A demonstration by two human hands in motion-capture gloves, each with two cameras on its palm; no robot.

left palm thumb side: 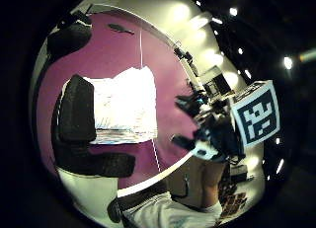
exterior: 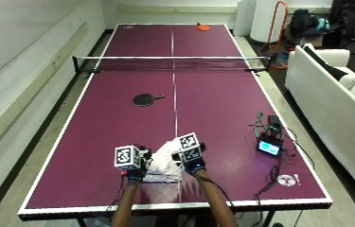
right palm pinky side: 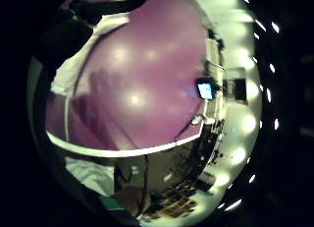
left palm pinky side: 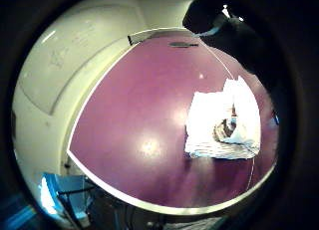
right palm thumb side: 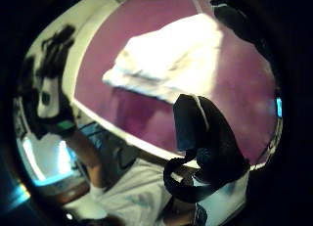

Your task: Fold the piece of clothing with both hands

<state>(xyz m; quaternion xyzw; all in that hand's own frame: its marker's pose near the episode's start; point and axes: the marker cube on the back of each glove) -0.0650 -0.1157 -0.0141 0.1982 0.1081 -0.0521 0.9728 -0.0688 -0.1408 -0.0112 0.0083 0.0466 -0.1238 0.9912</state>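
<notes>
At the near edge of the bench (exterior: 101,142), both hands hover over an already compact white garment (exterior: 164,165).

Fingers of the left hand (left palm thumb side: 79,134) show straight and apart above the cloth, holding nothing; on the right hand (right palm thumb side: 205,147) one finger curls loosely in the air and grips nothing. Between the two hands the folded clothing lies on the purple bench just left of the centre line, layered edges showing. Farther off lie a dark paddle (exterior: 146,99), the net (exterior: 172,64) and a small device (exterior: 270,147) at the right. Folding looks almost finished; next would be a last smoothing press, or letting go.
</notes>
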